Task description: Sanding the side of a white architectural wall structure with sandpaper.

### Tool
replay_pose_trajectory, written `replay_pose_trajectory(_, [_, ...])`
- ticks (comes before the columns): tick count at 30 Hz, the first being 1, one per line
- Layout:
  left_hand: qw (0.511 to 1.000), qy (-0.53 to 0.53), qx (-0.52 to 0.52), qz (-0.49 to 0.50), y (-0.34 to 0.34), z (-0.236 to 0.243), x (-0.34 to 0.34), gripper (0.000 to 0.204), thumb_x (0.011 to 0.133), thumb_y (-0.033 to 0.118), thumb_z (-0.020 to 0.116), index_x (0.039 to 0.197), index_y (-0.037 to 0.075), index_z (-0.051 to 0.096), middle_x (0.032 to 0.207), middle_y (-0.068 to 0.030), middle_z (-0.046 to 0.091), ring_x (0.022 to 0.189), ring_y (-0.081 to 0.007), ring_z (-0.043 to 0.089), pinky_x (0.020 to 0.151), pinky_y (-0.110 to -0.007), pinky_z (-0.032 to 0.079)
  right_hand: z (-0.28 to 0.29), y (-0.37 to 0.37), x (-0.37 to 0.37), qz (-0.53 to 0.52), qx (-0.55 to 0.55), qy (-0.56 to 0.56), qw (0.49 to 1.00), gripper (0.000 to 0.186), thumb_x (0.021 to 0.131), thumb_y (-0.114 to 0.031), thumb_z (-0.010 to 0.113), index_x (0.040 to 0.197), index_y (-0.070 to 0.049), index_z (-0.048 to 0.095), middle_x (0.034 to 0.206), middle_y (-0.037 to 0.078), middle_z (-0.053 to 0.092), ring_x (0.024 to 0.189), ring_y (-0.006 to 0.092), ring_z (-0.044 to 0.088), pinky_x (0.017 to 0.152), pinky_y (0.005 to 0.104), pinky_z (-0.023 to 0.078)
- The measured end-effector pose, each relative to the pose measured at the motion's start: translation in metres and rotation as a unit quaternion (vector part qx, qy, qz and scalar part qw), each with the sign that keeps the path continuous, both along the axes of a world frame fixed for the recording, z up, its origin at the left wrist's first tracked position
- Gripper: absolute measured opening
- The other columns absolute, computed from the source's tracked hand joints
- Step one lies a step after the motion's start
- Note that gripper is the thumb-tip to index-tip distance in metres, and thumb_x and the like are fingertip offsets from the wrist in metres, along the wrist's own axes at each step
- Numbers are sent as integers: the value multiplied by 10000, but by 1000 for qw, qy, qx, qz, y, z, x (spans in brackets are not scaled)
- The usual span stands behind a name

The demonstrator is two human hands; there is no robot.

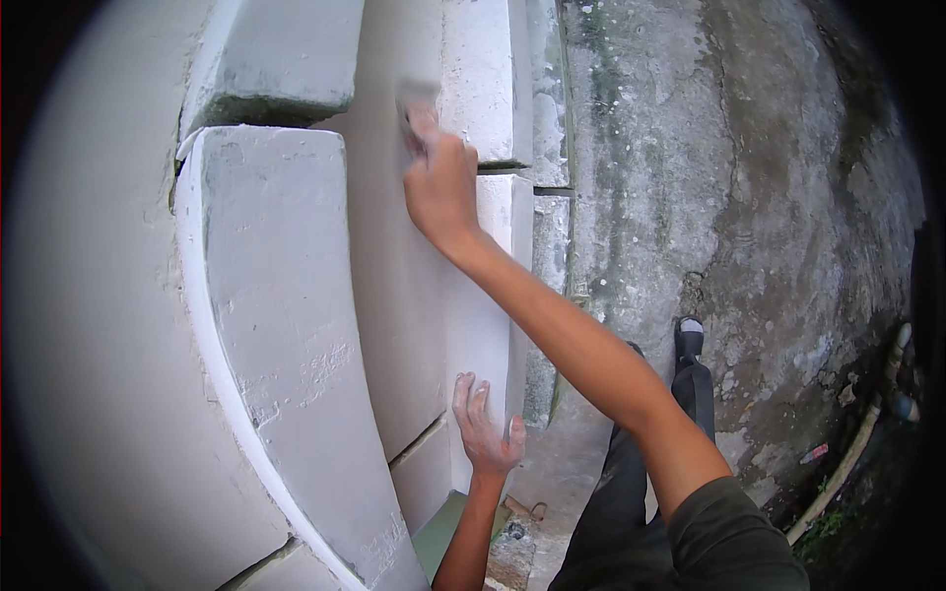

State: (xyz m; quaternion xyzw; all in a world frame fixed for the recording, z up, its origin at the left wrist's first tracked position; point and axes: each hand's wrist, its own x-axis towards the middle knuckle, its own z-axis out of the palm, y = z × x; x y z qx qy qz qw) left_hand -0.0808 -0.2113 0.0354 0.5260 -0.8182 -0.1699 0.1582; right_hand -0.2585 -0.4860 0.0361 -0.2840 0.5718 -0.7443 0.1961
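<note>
My right hand (pixel 441 192) is closed around a small scraper (pixel 418 97), whose grey flat end is smeared by motion. It works over the pale wall face (pixel 389 217) between two rows of protruding white blocks. Dusted with white, my left hand (pixel 488 433) lies with fingers apart on the lower white block (pixel 480 286) and grips nothing. The thumb is near that block's outer edge. An upper white block (pixel 481 79) stands beyond a dark gap, right of the scraper.
Large white blocks (pixel 281 295) jut out on the left. A stained concrete floor (pixel 650 177) spreads to the right, with my shod foot (pixel 690 340) on it. A pale pole (pixel 838 473) lies at the lower right. Small debris (pixel 512 552) sits below my left hand.
</note>
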Motion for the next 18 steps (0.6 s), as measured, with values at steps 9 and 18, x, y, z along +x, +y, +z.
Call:
replay_pose_trajectory(9, [1000,0,-2,2,-2,-3,3,639,931,409,575,1336,-71,460,1444,-315,401,1361,-468,398,1143,-557,300,-2,18,7,57,18,-53,997,526,787,145,391,1274,141,590,1350,315,558,1308,441,513,1143,439,388])
replay_pose_trajectory(18, [1000,9,7,2,3,-3,1,635,923,395,569,1342,-69,460,1457,-305,386,1371,-466,389,1147,-551,304,1,15,-3,69,6,-88,994,529,795,156,430,1309,146,552,1346,372,521,1302,452,513,1137,453,395])
